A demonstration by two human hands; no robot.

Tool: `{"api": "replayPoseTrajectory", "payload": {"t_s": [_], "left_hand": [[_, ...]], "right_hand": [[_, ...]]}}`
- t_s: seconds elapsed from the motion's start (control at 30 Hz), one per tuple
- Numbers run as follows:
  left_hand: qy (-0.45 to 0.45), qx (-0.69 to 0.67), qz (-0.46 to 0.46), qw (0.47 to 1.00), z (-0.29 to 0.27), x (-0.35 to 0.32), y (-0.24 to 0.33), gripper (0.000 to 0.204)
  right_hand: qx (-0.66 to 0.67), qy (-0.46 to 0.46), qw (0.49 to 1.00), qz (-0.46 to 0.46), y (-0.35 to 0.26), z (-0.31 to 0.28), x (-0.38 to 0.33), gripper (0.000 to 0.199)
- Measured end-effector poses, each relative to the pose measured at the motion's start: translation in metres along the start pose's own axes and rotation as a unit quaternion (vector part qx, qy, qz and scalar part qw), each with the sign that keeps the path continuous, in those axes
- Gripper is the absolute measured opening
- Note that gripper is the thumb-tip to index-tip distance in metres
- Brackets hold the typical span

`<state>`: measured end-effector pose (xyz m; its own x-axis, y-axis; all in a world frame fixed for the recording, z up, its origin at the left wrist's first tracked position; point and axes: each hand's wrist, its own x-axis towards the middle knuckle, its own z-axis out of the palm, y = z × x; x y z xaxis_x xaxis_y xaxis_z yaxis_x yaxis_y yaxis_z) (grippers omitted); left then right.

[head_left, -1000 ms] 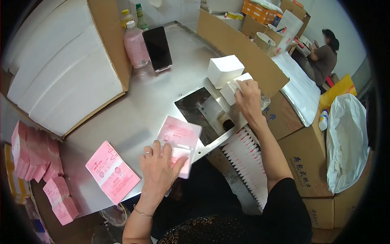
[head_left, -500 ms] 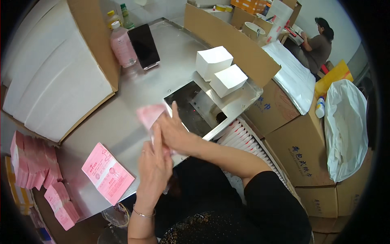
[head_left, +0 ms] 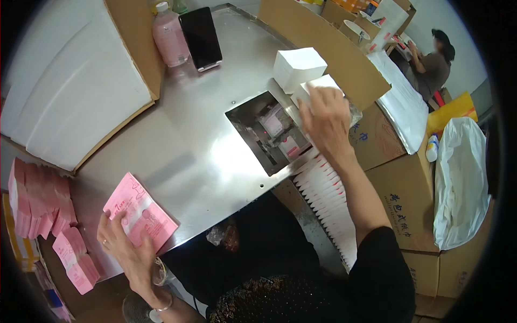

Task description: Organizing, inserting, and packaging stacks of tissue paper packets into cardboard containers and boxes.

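My left hand (head_left: 123, 243) lies flat on a stack of pink printed packets (head_left: 141, 211) at the near left edge of the steel table (head_left: 183, 134), fingers spread over the stack's corner. My right hand (head_left: 325, 117) reaches to a stack of white paper sheets (head_left: 319, 85) beside the table's rectangular opening (head_left: 269, 133), with its fingers on the top sheets. A second, taller white stack (head_left: 298, 67) stands just behind it. Pink packets show down inside the opening.
A pink bottle (head_left: 170, 33) and a black phone (head_left: 201, 37) stand at the table's far side. A large cardboard box of white sheets (head_left: 70, 81) sits left, pink packet bundles (head_left: 37, 202) below it. Cartons, a white plastic bag (head_left: 462, 177) and another person (head_left: 431, 59) are right.
Both hands were together on a pink packet over the table half a second ago. Now the left hand has dropped to the pink stack and the right has gone to the white sheets.
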<state>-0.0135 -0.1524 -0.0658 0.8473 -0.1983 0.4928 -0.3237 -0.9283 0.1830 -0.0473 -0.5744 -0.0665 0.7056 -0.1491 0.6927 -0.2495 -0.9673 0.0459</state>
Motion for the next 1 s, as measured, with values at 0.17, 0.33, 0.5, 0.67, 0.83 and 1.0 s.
{"api": "replayPoseTrajectory", "payload": {"t_s": [0.17, 0.33, 0.5, 0.67, 0.83, 1.0], "left_hand": [[-0.173, -0.004, 0.089, 0.981, 0.005, 0.006, -0.012, 0.027], [-0.062, -0.235, 0.073, 0.967, 0.018, 0.017, 0.05, 0.037], [-0.125, -0.296, 0.269, 0.908, 0.073, 0.0, 0.113, 0.046], [-0.154, -0.306, 0.223, 0.913, 0.077, 0.005, 0.11, 0.059], [-0.142, -0.221, 0.17, 0.95, 0.072, 0.003, 0.124, 0.08], [-0.154, -0.146, 0.196, 0.957, 0.08, 0.011, 0.107, 0.063]], "right_hand": [[0.003, -0.03, 0.997, 0.074, 0.039, 0.033, -0.006, 0.017], [0.051, -0.046, 0.994, 0.082, 0.047, 0.028, -0.008, 0.013], [0.085, 0.05, 0.994, 0.051, 0.037, 0.031, -0.016, 0.032], [0.338, -0.171, 0.884, -0.273, -0.105, -0.027, -0.064, 0.028], [0.182, -0.219, 0.933, -0.22, -0.117, 0.018, -0.039, 0.044], [0.425, -0.094, 0.884, -0.171, -0.118, -0.004, -0.05, 0.031]]}}
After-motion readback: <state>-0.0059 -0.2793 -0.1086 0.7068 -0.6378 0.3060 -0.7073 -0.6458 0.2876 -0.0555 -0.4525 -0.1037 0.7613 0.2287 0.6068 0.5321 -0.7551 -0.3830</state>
